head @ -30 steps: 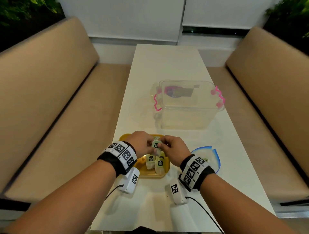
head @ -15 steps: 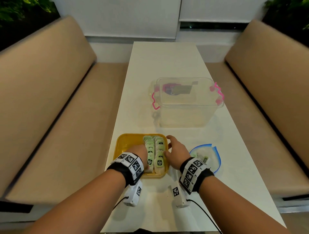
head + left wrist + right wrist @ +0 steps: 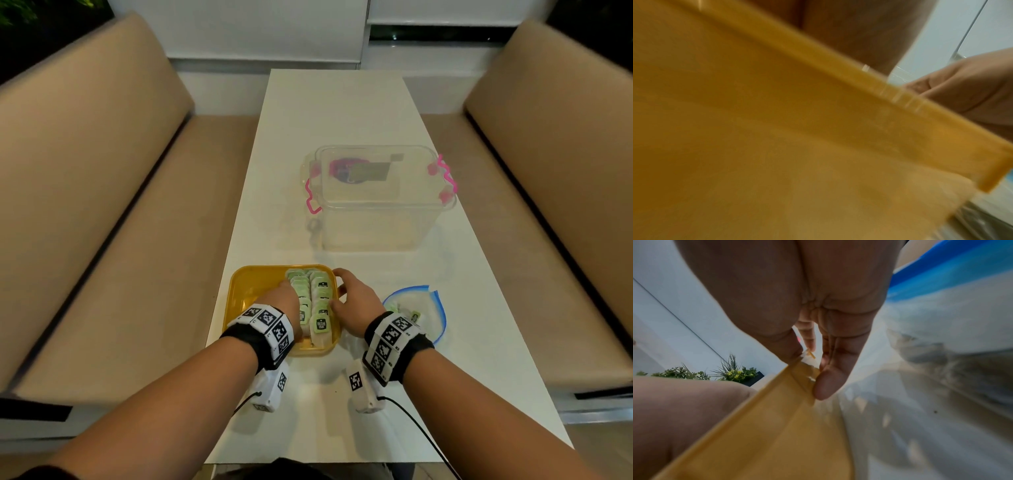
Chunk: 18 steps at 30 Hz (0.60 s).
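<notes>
On the white table (image 3: pixel 335 113), near its front edge and toward its left edge, a yellow tray (image 3: pixel 253 284) sat flat. The left hand (image 3: pixel 286 301) lay inside the tray, its fingers stretched out and held together, their side touching the left flank of the tea bags (image 3: pixel 317 301). The left wrist view showed little beyond blurred yellow tray. The tea bags, pale with green tags, stood packed in 2 rows along the tray's right edge, running from its far right corner to its near right corner. The right hand (image 3: pixel 356 305) rested across that right edge, fingers loosely spread and pinching nothing; a fingertip touched the tray's far right corner and the thumb came in against the right row, as the right wrist view confirmed. Farther back, by the table's right edge, stood a clear lidded box (image 3: pixel 376 205) with pink latches, well apart from the tray. Just right of the right hand, close to the right edge, lay a blue-rimmed zip bag (image 3: pixel 431 315), open, with a few tea bags inside.
</notes>
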Each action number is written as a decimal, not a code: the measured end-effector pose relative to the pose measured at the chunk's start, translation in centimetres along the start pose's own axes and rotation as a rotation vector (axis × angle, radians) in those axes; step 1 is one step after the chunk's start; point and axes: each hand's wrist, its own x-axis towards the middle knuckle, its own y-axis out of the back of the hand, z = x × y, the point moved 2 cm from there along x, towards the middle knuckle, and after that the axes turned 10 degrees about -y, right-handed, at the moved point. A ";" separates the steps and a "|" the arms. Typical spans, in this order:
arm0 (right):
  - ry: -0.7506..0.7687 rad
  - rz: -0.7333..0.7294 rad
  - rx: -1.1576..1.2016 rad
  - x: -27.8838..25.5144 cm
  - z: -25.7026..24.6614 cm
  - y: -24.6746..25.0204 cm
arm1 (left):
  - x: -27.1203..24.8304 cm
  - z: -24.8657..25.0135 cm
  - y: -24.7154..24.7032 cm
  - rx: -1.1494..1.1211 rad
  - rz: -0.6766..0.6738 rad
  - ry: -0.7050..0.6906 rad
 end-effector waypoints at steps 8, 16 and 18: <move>0.016 0.007 0.024 0.5 0.2 0.3 | 0.0 0.1 1.4 -0.033 -0.026 0.042; 0.085 0.148 0.126 -0.2 2.6 7.6 | -1.9 3.5 8.0 -0.080 0.145 -0.087; 0.087 0.178 0.021 -0.6 4.1 9.8 | -2.2 6.1 8.5 -0.221 0.194 -0.211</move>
